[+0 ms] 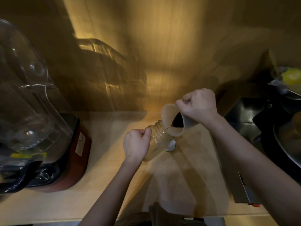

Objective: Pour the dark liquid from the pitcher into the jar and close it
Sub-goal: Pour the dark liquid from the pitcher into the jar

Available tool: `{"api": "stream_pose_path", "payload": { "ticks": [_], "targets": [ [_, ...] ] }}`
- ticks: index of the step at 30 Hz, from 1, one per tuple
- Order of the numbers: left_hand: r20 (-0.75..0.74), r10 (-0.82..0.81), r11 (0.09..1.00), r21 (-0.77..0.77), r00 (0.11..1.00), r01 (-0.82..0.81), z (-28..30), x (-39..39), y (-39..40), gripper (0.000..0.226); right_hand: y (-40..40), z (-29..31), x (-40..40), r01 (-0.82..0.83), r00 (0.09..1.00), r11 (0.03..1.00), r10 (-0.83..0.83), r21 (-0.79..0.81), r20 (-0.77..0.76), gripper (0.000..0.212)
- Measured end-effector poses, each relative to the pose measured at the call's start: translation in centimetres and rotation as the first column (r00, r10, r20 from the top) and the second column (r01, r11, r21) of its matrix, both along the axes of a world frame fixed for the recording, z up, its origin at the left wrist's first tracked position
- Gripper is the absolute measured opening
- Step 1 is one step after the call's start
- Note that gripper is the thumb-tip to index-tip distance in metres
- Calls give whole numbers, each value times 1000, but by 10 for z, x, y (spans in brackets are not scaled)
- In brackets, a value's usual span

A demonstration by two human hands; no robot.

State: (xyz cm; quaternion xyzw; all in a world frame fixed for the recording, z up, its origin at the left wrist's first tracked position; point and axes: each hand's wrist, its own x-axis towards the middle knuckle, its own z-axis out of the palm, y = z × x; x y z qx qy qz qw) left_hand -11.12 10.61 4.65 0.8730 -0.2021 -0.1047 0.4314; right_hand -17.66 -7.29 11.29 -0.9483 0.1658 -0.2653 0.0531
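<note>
A clear glass jar stands on the wooden counter, tilted toward the wall, and my left hand grips its side. My right hand holds a pale pitcher by the handle, tipped with its spout over the jar's mouth. Dark liquid lies inside the pitcher and a thin dark stream runs from the spout into the jar. A round white lid lies on the counter just right of the jar.
A blender with a red base and a clear plastic cover fills the left side. At the right stand a dark appliance, a metal pan and a yellow object. A wooden wall rises behind.
</note>
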Motion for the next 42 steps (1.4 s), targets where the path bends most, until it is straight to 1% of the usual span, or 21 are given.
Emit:
{"api": "stream_pose_path", "payload": {
  "ticks": [4,8,12,16,18,22,28,33,37,42],
  "targets": [
    [-5,-4,999,-39,1000,4,-1,2,-1,51,-1,10,2,8,999,999,-10,-43,-42,46],
    [-21,5,998,-60,1000,-6,-4,6,-4,50,-8,16,7,-20,1000,996,21,-88,18,37],
    [-27,-3,996,-85,1000,0,-4,8,-9,48,-5,14,13,-45,999,992,47,-121,12,41],
    [-22,10,997,-79,1000,-11,1,8,-11,51,-4,18,16,-69,994,982,81,-175,67,34],
    [-26,7,997,-74,1000,-9,2,9,-12,51,-2,22,17,-74,993,977,92,-201,79,34],
    [-43,20,996,-83,999,-24,1,10,-13,49,2,26,20,-122,990,970,135,-212,45,32],
    [-48,16,996,-81,999,-20,3,8,-15,50,1,28,23,-107,993,966,117,-234,32,37],
    [-74,24,997,-75,997,-30,4,6,-16,50,7,30,23,-197,979,941,203,-275,-7,32],
    [-88,36,997,-69,995,-42,6,5,-15,50,7,29,23,-207,978,944,210,-258,-14,36],
    [-111,45,996,-76,993,-54,6,5,-14,52,7,30,25,-195,979,943,203,-270,4,35]
  ]
}}
